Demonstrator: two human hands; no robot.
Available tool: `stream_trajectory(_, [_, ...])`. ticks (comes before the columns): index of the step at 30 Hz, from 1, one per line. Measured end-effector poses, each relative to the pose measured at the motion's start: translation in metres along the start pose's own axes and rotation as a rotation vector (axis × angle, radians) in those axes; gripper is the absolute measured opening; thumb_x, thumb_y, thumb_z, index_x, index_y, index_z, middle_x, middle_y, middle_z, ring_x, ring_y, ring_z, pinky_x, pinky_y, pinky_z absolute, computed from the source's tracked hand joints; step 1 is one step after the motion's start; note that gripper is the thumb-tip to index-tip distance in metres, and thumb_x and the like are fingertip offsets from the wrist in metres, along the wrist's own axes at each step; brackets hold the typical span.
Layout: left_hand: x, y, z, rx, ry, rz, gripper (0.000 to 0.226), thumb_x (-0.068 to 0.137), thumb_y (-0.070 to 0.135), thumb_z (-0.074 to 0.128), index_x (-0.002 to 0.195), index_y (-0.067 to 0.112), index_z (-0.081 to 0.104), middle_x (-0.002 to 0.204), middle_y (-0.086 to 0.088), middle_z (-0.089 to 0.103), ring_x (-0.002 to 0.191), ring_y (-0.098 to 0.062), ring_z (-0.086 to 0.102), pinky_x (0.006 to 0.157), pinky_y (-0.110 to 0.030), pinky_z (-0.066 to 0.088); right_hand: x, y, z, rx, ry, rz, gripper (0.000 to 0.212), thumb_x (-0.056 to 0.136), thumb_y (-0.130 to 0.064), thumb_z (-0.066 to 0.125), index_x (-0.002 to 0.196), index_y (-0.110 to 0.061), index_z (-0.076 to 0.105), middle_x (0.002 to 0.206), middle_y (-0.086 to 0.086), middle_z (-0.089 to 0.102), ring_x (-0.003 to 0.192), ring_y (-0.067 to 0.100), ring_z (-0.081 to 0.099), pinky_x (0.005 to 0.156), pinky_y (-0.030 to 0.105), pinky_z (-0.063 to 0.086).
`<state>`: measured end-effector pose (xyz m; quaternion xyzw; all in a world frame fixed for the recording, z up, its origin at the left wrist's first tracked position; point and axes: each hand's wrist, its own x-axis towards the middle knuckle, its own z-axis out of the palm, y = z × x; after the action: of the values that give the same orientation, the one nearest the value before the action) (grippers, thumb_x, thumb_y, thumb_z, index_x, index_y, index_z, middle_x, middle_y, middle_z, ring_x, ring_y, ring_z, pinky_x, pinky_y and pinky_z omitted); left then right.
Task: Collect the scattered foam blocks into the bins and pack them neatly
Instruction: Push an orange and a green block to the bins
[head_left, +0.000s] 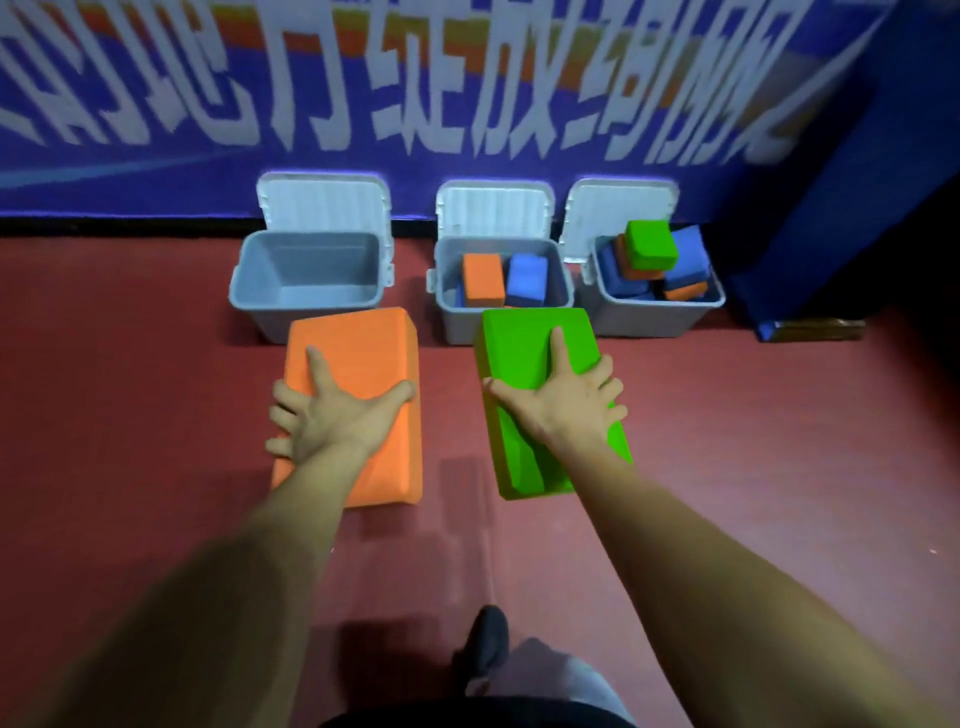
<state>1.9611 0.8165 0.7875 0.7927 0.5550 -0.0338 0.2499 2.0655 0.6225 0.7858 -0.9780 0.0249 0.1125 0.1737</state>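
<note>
My left hand (332, 415) grips a large orange foam block (358, 348) from above, thumb on its right edge and fingers over its left edge. My right hand (566, 400) grips a large green foam block (524, 343) the same way. Both blocks hang above the red floor, just in front of three grey bins with raised lids. The left bin (306, 304) holds nothing. The middle bin (447, 283) has an orange block (483, 278) and a blue block (527, 280) standing inside. The right bin (649, 317) is heaped with blue and orange blocks, a green block (650, 244) on top.
A blue banner wall (467, 104) runs behind the bins. A blue panel (831, 218) stands at the right, close to the right bin. My shoe (485, 639) is on the red floor (130, 415) below the blocks.
</note>
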Motion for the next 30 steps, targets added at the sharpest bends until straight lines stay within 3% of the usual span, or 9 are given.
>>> stream_trajectory(4, [0.001,0.099,0.029,0.070,-0.034,0.130,0.133,0.047,0.092,0.064,0.157,0.044,0.006,0.157,-0.015,0.018,0.138,-0.036,0.026,0.107,-0.057,0.024,0.070,0.034,-0.032,0.044,-0.014,0.093,0.120,0.057,-0.097,0.055,0.157,-0.052,0.006,0.163,0.027,0.007,0.144,0.049,0.020,0.114,0.064,0.018])
stream_trajectory(12, [0.060,0.222,0.072,0.148,-0.049,0.221,0.135,0.047,0.095,0.061,0.157,0.043,0.003,0.158,-0.015,0.013,0.140,-0.036,0.022,0.108,-0.057,0.024,0.197,0.030,-0.047,0.077,-0.026,0.166,0.121,0.057,-0.098,0.054,0.157,-0.051,0.005,0.162,0.027,0.008,0.142,0.048,0.022,0.112,0.064,0.020])
stream_trajectory(20, [0.185,0.369,0.122,0.129,-0.112,0.230,0.133,0.048,0.094,0.062,0.157,0.044,0.002,0.156,-0.016,0.017,0.139,-0.035,0.024,0.105,-0.054,0.027,0.368,-0.016,-0.042,0.023,-0.068,0.252,0.122,0.057,-0.098,0.052,0.158,-0.050,0.003,0.163,0.027,0.006,0.143,0.049,0.020,0.113,0.065,0.019])
stream_trajectory(30, [0.315,0.509,0.170,0.149,-0.146,0.182,0.135,0.047,0.094,0.062,0.156,0.045,0.000,0.156,-0.015,0.014,0.141,-0.035,0.022,0.108,-0.058,0.026,0.564,-0.088,-0.025,-0.018,-0.099,0.214,0.124,0.053,-0.099,0.052,0.157,-0.051,0.004,0.162,0.025,0.006,0.140,0.047,0.023,0.111,0.062,0.022])
